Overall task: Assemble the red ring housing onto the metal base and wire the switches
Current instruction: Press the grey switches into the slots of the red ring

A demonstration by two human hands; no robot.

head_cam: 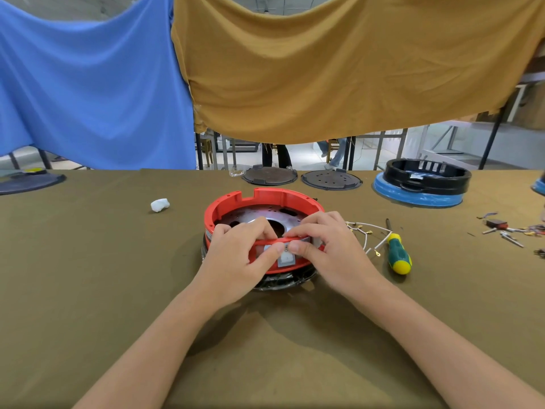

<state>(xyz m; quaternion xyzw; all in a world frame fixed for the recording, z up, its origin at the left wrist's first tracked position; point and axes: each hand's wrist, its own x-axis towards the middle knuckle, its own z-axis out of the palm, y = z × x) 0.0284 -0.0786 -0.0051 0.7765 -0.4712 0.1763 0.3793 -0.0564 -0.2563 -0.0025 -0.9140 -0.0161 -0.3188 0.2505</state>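
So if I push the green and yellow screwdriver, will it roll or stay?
The screwdriver probably rolls a little: its handle looks round and lies flat on the tablecloth. The cloth likely slows it. It looks rigid.

The ring housing sat mid-surface around the metal base, both hands at its near wall, screwdriver and wires to its right, two discs behind.

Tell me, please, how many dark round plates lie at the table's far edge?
2: a plain plate left, a holed plate right, beyond the red ring. Others may be hidden.
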